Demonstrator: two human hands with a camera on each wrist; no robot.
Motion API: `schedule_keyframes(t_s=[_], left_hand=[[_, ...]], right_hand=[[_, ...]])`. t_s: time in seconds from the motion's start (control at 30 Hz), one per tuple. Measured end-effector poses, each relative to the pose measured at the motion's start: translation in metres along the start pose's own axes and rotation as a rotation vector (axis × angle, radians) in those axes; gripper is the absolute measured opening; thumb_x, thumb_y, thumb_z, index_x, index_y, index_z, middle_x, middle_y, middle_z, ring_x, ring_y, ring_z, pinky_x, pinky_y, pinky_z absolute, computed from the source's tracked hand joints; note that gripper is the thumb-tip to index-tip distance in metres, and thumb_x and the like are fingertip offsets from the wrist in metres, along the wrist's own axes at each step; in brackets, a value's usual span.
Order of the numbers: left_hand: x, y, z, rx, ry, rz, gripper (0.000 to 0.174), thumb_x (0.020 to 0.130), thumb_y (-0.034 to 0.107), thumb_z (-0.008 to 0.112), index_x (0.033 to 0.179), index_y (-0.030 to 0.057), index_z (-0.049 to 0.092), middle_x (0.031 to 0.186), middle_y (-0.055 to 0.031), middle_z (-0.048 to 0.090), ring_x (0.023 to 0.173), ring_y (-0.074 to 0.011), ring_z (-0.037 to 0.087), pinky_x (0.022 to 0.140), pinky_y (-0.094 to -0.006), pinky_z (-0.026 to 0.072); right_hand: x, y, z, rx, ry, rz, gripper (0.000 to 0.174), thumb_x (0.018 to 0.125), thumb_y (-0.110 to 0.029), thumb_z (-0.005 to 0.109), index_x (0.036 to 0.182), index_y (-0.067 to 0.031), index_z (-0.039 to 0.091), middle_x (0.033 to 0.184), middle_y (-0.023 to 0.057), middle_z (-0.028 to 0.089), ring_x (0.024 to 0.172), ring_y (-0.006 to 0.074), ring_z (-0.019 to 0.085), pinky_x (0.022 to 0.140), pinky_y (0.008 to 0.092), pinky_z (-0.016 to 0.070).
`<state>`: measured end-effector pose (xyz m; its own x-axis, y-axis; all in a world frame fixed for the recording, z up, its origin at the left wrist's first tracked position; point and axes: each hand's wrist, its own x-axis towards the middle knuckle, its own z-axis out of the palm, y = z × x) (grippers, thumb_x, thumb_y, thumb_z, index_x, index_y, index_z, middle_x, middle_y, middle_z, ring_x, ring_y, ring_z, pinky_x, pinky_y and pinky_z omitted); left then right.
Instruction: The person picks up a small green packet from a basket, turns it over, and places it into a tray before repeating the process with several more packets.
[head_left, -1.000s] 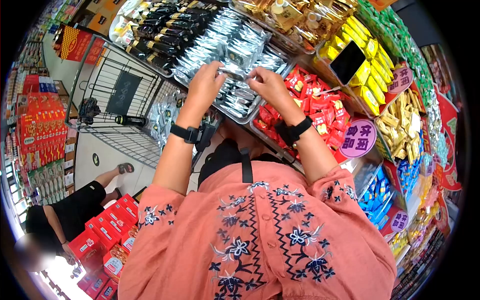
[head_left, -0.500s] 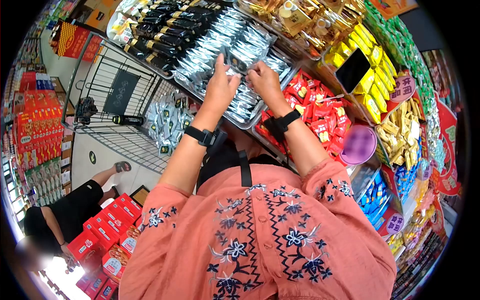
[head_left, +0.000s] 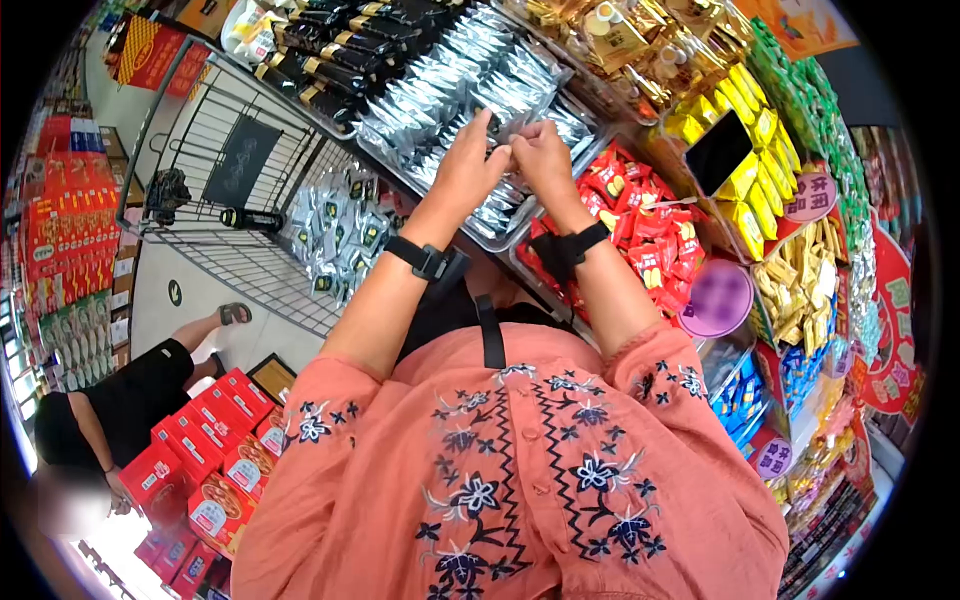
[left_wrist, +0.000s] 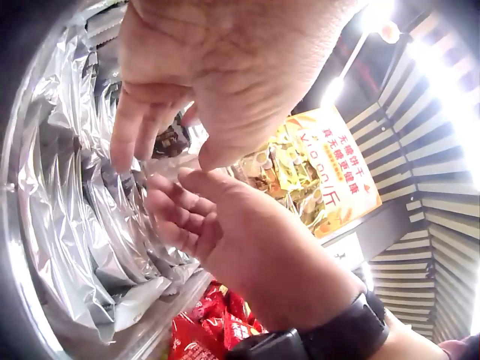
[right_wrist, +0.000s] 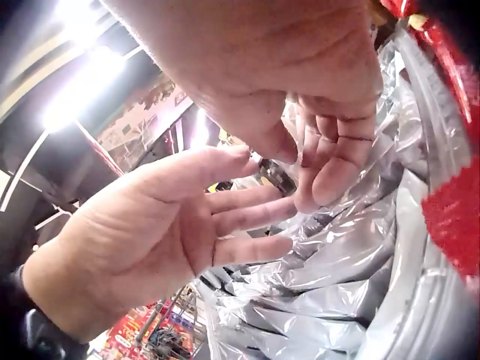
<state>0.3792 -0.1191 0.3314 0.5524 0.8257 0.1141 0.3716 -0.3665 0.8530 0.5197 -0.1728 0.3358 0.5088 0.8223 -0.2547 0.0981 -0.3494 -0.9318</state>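
Low over rows of silver packets (head_left: pixel 440 85) in a clear tray, my two hands are close together. My right hand (head_left: pixel 545 165) has its fingers curled, with thumb and forefinger pinching the edge of a silver packet with a dark label (right_wrist: pixel 277 178). Most of that packet is hidden behind the hands. My left hand (head_left: pixel 465 170) faces it, fingers nearly straight and thumb apart, the fingertips close by the same packet. In the left wrist view, the dark label (left_wrist: pixel 172 141) shows behind the left hand's fingers.
A wire shopping cart (head_left: pixel 230 170) stands at the left, holding loose silver packets (head_left: pixel 335 235) and a dark bottle (head_left: pixel 250 219). Red packets (head_left: pixel 640 235) fill the tray at the right. A phone (head_left: pixel 718 152) lies over yellow packets. Another person (head_left: pixel 110 405) is at lower left.
In the head view both hands have shifted a little to the right, along with the surroundings. The left hand has turned, its fingers straighter than a second ago; the right hand stays pinched.
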Motion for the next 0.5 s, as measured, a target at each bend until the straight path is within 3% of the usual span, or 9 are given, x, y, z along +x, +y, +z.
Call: schedule_keyframes(t_s=[0.07, 0.1, 0.13, 0.2, 0.27, 0.3, 0.4, 0.5], left_hand=[[-0.004, 0.009, -0.016, -0.040, -0.032, -0.031, 0.061, 0.090, 0.021, 0.067, 0.140, -0.0061, 0.045, 0.127, -0.0289, 0.058, 0.108, -0.0377, 0.061, 0.094, -0.0419, 0.0498], [-0.009, 0.013, -0.027, -0.096, 0.014, 0.001, 0.057, 0.093, 0.021, 0.066, 0.141, -0.0036, 0.046, 0.130, -0.0228, 0.060, 0.108, -0.0262, 0.066, 0.092, -0.0361, 0.0516], [-0.015, 0.029, -0.046, -0.122, 0.031, -0.062, 0.051, 0.095, 0.020, 0.065, 0.138, -0.0018, 0.050, 0.126, -0.0177, 0.064, 0.108, -0.0233, 0.066, 0.093, -0.0339, 0.0514], [-0.029, 0.021, -0.081, -0.172, 0.102, -0.111, 0.042, 0.097, 0.020, 0.063, 0.133, -0.0004, 0.054, 0.120, -0.0125, 0.067, 0.103, -0.0188, 0.067, 0.086, -0.0307, 0.0534], [-0.048, 0.006, -0.117, -0.220, 0.184, -0.278, 0.034, 0.098, 0.022, 0.061, 0.126, 0.0016, 0.059, 0.111, -0.0080, 0.068, 0.094, -0.0142, 0.068, 0.076, -0.0265, 0.0537], [-0.059, -0.015, -0.130, -0.287, 0.236, -0.382, 0.032, 0.099, 0.023, 0.060, 0.123, 0.0027, 0.060, 0.106, -0.0060, 0.068, 0.088, -0.0117, 0.068, 0.068, -0.0240, 0.0518], [-0.102, -0.095, -0.163, -0.261, 0.251, -0.600, 0.038, 0.095, 0.031, 0.064, 0.118, 0.0007, 0.061, 0.099, -0.0062, 0.068, 0.084, -0.0129, 0.067, 0.064, -0.0249, 0.0517], [-0.147, -0.161, -0.170, -0.231, 0.116, -0.843, 0.042, 0.091, 0.036, 0.066, 0.115, 0.0017, 0.061, 0.097, -0.0050, 0.067, 0.080, -0.0132, 0.066, 0.061, -0.0259, 0.0511]], right_hand=[[-0.006, -0.008, -0.007, 0.093, -0.065, 0.061, 0.020, 0.094, -0.015, 0.061, 0.102, 0.0004, 0.050, 0.080, 0.0130, 0.070, 0.060, 0.0174, 0.068, 0.048, 0.0303, 0.0527], [-0.012, -0.015, -0.012, 0.126, -0.099, 0.062, 0.019, 0.095, -0.016, 0.060, 0.102, -0.0003, 0.050, 0.081, 0.0126, 0.070, 0.060, 0.0163, 0.067, 0.048, 0.0283, 0.0516], [-0.018, -0.026, -0.016, 0.161, -0.134, 0.066, 0.019, 0.096, -0.018, 0.059, 0.101, -0.0010, 0.051, 0.081, 0.0121, 0.070, 0.061, 0.0151, 0.066, 0.049, 0.0263, 0.0505], [-0.025, -0.034, -0.019, 0.213, -0.245, 0.019, 0.019, 0.098, -0.020, 0.058, 0.101, -0.0024, 0.052, 0.083, 0.0115, 0.071, 0.062, 0.0134, 0.065, 0.050, 0.0243, 0.0491], [-0.032, -0.045, -0.014, 0.216, -0.351, -0.005, 0.018, 0.100, -0.020, 0.057, 0.102, -0.0027, 0.056, 0.085, 0.0109, 0.071, 0.065, 0.0127, 0.066, 0.052, 0.0237, 0.0502], [-0.037, -0.048, -0.007, 0.240, -0.402, -0.003, 0.017, 0.100, -0.020, 0.057, 0.103, -0.0028, 0.057, 0.086, 0.0104, 0.071, 0.066, 0.0127, 0.066, 0.052, 0.0237, 0.0506], [-0.054, -0.057, 0.019, 0.237, -0.603, 0.037, 0.019, 0.100, -0.017, 0.055, 0.111, -0.0029, 0.061, 0.088, 0.0076, 0.071, 0.069, 0.0111, 0.066, 0.059, 0.0245, 0.0525], [-0.068, -0.049, 0.054, 0.203, -0.776, 0.129, 0.022, 0.099, -0.020, 0.055, 0.113, -0.0039, 0.062, 0.092, 0.0047, 0.070, 0.080, 0.0094, 0.065, 0.067, 0.0255, 0.0522]])
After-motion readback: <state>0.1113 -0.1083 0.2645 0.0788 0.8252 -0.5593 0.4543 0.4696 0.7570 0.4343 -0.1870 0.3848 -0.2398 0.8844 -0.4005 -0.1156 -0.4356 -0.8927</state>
